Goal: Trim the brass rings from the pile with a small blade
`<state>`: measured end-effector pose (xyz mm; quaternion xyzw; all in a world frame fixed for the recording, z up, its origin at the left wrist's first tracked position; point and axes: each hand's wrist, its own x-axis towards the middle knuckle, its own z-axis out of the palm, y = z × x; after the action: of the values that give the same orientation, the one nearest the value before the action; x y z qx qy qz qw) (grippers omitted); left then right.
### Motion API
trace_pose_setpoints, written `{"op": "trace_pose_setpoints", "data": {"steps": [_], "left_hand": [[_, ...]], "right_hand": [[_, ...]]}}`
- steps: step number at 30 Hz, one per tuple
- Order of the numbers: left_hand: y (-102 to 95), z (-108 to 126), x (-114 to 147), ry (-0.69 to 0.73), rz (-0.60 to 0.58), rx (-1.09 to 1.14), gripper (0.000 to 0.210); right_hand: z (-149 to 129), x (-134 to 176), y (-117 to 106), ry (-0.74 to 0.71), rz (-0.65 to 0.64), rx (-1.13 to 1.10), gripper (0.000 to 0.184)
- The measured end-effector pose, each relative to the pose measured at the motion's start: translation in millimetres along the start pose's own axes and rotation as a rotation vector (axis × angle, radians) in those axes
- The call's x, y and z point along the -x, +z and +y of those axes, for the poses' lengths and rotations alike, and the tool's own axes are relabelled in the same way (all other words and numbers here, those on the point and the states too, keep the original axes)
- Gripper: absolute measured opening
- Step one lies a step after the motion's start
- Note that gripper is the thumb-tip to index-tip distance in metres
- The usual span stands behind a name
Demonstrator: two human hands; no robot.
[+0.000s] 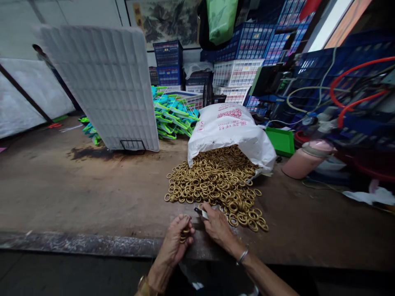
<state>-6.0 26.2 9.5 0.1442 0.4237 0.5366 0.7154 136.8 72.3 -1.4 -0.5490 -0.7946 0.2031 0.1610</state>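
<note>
Closely paired, both hands work near the table's [92, 197] front edge, below a heap of gold rings [212, 183].
The left hand [179, 233], thumb side up, curls its fingers around a few loose rings [184, 236]; the right hand [217, 224], back upward, reaches in from the right and pinches a small dark-tipped tool [201, 212] beside the heap's near fringe. A white sack [226, 125] lies with its mouth toward that front edge, rings inside and spilling out.

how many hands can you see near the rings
2: the left hand, closed around a few rings, and the right hand, gripping a small tool at the near edge of the pile.
</note>
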Motion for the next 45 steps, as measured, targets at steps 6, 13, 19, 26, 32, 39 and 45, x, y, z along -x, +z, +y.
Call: {"op": "trace_pose_setpoints", "data": {"steps": [6, 13, 19, 26, 32, 39, 45], "left_hand": [[2.5, -12, -5, 0.150, 0.010, -0.311, 0.037], [3.5, -12, -2, 0.194, 0.109, -0.480, 0.029], [3.3, -10, 2, 0.165, 0.046, -0.487, 0.028], [3.7, -8, 5, 0.049, -0.118, -0.229, 0.029], [2.1, -11, 3, 0.100, -0.102, -0.220, 0.032], [3.2, -10, 3, 0.150, -0.033, -0.366, 0.038], [1.8, -11, 9, 0.172, -0.012, -0.410, 0.035]], "right_hand": [[-9, 7, -9, -0.043, -0.037, -0.328, 0.014], [-11, 5, -4, 0.147, -0.152, -0.659, 0.029], [-12, 2, -3, 0.168, -0.136, -0.711, 0.028], [-18, 0, -10, 0.175, -0.111, -0.713, 0.022], [-13, 7, -7, 0.013, -0.043, -0.358, 0.018], [-17, 14, -3, -0.026, -0.168, -0.029, 0.031], [-17, 12, -4, -0.006, -0.197, 0.168, 0.033]]}}
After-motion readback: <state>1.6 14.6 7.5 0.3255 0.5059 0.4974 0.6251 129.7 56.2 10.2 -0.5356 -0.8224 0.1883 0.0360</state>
